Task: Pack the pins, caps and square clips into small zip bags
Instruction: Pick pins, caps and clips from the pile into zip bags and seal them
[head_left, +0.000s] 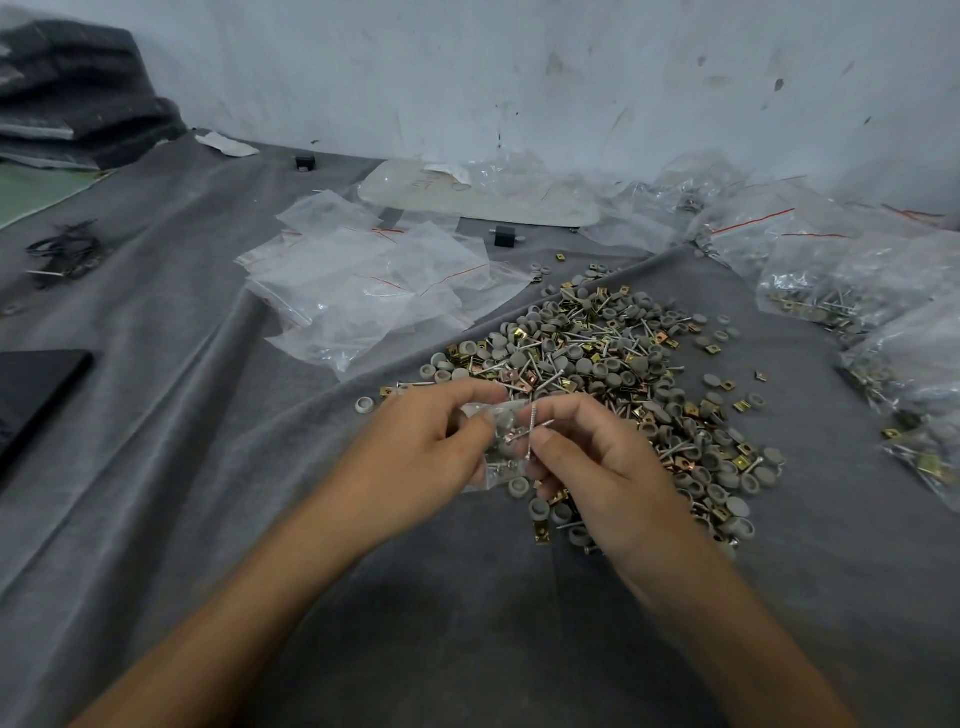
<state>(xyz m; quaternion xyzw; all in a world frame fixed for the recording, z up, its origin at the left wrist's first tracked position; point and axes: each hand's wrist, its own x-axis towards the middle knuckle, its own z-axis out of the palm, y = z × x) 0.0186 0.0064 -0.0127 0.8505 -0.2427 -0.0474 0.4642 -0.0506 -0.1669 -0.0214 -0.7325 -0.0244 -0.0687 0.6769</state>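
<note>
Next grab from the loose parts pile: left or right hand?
Probably right. The right hand is over the near edge of the pile, pinching a pin at the small bag; the left hand holds that bag, farther from the parts.

We counted two hands: left hand (415, 441), right hand (597, 462). One small bag (496, 447) sat between them, with two pins (530, 431) at it. One heap (613, 364) of loose caps, pins and square clips held far too many for us to count. We noted two black blocks (504, 236). Empty bags (363, 291) overlapped; we made out at least six. Filled bags (831, 275): four or more.
</note>
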